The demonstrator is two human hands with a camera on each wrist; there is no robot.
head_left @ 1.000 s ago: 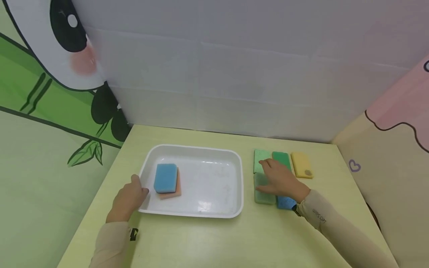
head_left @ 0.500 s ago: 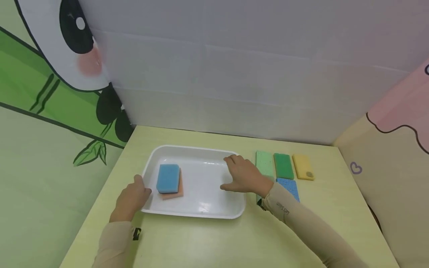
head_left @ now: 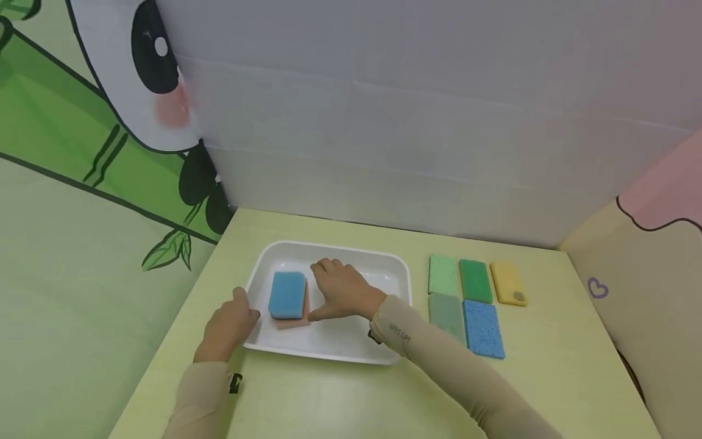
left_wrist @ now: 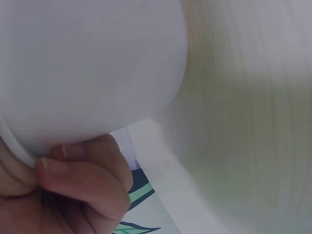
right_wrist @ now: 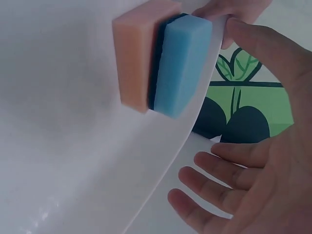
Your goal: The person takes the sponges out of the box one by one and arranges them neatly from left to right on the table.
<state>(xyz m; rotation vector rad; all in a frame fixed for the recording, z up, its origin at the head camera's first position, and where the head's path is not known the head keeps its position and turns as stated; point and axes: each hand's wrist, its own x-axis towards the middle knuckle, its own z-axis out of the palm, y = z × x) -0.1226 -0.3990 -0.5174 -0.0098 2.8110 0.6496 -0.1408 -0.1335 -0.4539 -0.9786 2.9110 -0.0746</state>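
A white tray [head_left: 351,350] stands on the table, its left rim pinched between the thumb and curled fingers of my left hand [head_left: 227,326]. Inside the tray a light blue sponge [head_left: 287,295] with a dark scouring layer [right_wrist: 160,63] lies on top of a peach sponge [right_wrist: 134,58]. My right hand [head_left: 345,291] hovers over the tray just right of this stack. Its thumb and fingers are spread apart and hold nothing. In the left wrist view, fingers [left_wrist: 80,183] press the tray's outer wall [left_wrist: 97,73] near its edge.
Right of the tray lie a light green sponge [head_left: 443,274], a dark green one [head_left: 475,280], a yellow one [head_left: 507,283] with a round spot, a grey-green one [head_left: 446,314] and a speckled blue one [head_left: 484,329]. A pale wall [head_left: 384,152] rises behind the table.
My right hand has moved left from above the green sponges to beside the stacked sponges in the tray. The left hand keeps its grip on the rim. The head view has shifted slightly.
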